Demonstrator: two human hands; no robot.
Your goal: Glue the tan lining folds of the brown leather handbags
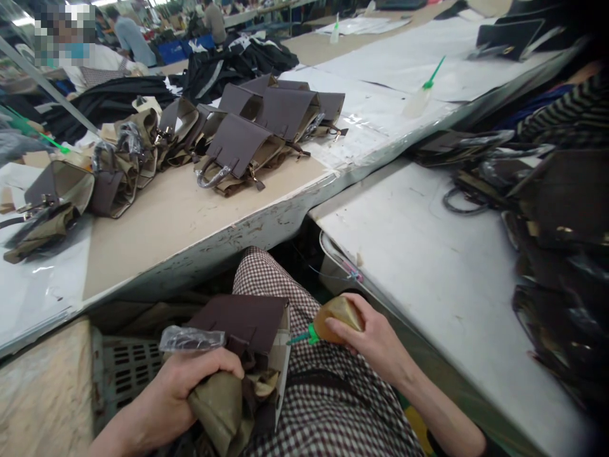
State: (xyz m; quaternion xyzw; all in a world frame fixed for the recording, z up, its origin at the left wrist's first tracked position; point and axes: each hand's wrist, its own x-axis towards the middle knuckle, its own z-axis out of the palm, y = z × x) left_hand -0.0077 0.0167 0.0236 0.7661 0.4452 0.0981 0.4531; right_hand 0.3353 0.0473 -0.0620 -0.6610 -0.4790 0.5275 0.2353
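Note:
A dark brown handbag point(252, 314) with olive lining lies on my lap over checked cloth. My left hand point(178, 387) is closed around its bunched lining, near a handle point(193, 339) wrapped in clear plastic. In my right hand point(366, 333) is a glue bottle point(339, 317) holding amber liquid, tipped sideways. The bottle's green nozzle point(302, 336) points left, its tip at the pale edge of the bag's open side. Whether the tip touches that edge I cannot tell.
Several brown handbags point(242, 143) stand on the long table point(190, 219) ahead. More bags point(561, 203) are piled on the white table point(428, 254) at right. Another glue bottle point(419, 100) stands farther back. A grey plastic crate point(126, 365) sits at lower left. A person point(130, 38) is in the background.

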